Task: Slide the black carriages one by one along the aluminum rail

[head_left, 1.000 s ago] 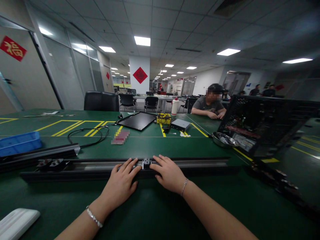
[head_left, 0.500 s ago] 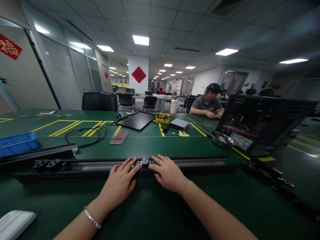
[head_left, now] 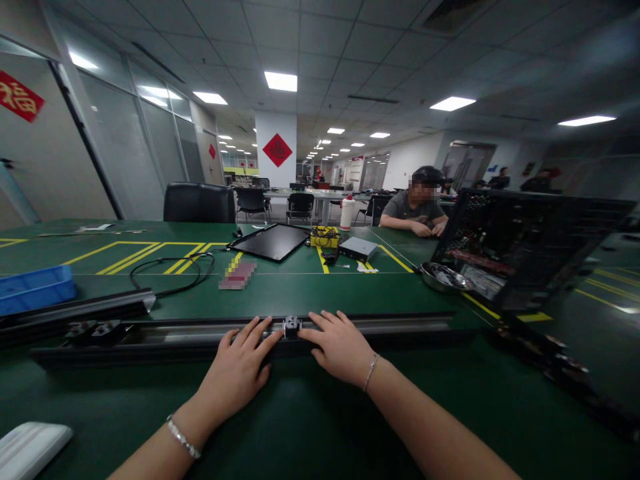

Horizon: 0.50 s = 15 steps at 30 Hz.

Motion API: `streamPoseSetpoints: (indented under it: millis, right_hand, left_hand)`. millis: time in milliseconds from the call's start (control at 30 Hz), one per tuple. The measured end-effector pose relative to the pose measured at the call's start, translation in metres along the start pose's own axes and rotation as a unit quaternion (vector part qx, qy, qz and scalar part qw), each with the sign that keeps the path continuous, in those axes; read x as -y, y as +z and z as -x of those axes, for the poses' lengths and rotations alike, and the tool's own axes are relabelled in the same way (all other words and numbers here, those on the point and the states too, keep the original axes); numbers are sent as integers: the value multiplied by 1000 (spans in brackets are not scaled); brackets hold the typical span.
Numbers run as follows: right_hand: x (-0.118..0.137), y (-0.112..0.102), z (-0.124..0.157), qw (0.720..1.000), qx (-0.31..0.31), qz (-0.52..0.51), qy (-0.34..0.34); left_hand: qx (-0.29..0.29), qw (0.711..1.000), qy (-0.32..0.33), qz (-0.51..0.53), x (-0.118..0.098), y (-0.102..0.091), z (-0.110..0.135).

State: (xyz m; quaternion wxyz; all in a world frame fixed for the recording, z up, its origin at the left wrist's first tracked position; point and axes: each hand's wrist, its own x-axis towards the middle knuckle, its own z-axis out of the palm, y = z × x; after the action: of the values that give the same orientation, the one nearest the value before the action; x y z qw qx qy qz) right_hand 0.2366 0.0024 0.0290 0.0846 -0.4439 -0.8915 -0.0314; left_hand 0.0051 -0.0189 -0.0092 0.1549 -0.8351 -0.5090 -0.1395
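Observation:
A long black rail [head_left: 400, 325] with a silvery inner channel lies crosswise on the green table in front of me. On it, between my hands, sits a small metal and black block [head_left: 291, 326]. My left hand [head_left: 239, 373] rests over the rail with fingers spread, its index fingertip at the block's left side. From the other side, my right hand [head_left: 343, 350] reaches in with spread fingers, the index fingertip close to the block's right side. Toward the rail's left end sit two dark blocks with metal tops [head_left: 95, 330]. Neither hand is closed around anything.
Left are a second rail [head_left: 115, 306], a blue tray [head_left: 37, 290] and a black cable [head_left: 173, 275]. A dark flat panel [head_left: 273, 241] and a grey box [head_left: 358, 248] lie farther back. At right stand a metal bowl [head_left: 444, 279] and an open computer case [head_left: 530, 247]; a person [head_left: 417, 207] sits beyond.
My right hand has shifted very slightly to the right. The left hand, the rail and the block stay nearly where they were.

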Motion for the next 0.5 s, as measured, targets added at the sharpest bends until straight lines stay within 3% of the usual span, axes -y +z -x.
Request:
streamPoseSetpoints:
  millis: [500]
  right_hand:
    - [-16,-2,1,999,8,-25,-27]
  left_hand:
    - [-9,1000,-1,8,0,0,1]
